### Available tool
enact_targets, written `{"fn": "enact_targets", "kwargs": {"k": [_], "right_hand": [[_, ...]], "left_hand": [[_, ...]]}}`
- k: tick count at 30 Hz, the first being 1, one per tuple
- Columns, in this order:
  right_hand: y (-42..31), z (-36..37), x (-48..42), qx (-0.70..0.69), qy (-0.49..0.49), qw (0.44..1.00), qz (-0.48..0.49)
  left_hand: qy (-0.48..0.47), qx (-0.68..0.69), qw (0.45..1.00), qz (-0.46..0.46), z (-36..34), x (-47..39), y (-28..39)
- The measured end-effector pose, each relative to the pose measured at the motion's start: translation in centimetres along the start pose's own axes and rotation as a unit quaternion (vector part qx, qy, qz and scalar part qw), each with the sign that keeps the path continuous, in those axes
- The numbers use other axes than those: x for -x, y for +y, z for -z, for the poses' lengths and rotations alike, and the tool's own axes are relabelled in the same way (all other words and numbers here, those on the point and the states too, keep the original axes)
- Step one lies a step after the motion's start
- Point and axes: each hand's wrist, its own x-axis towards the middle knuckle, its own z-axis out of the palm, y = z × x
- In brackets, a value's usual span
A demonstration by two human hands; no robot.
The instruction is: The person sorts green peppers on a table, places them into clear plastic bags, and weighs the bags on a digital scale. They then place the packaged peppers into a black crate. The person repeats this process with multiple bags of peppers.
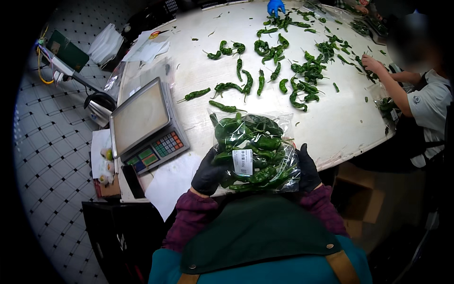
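Note:
A clear plastic bag (262, 143) full of green peppers is held between my two black-gloved hands, close to my apron at the table's near edge. My left hand (210, 172) grips its left side, partly hidden behind the plastic. On the right side, my right hand (308, 168) holds the bag with the thumb pointing up. A white label (242, 162) bearing print is stuck to the bag's front. Just beyond the bag lies a loose green pepper (223, 106), and more peppers (248, 83) are scattered farther off.
A digital scale (149, 122) stands at left, with white paper (173, 181) below it. Red-handled scissors (156, 34) lie on paper at the far left. Pepper heaps (312, 69) spread across the white table (209, 67). A co-worker's arm (395, 90) reaches in at right; a blue-gloved hand (275, 7) touches peppers opposite.

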Motion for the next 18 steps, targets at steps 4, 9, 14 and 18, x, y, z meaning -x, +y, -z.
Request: {"fn": "enact_targets", "kwargs": {"k": [4,9,14,18], "right_hand": [[-0.7,1.0,2.0,0.166,-0.014,0.983,0.075],[-1.5,3.3,2.9,0.296,0.025,0.950,0.099],[-2.2,3.4,3.6,0.301,0.037,0.951,0.058],[-3.5,2.7,4.8,0.289,0.060,0.953,0.073]], "left_hand": [[-0.002,0.001,1.000,0.017,-1.3,0.7,-1.4],[-0.026,-0.008,0.999,0.041,-3.3,1.6,-2.0],[0.010,0.070,0.997,0.025,-5.1,1.0,-4.5],[0.003,0.161,0.987,-0.017,-6.1,1.1,-6.1]]}}
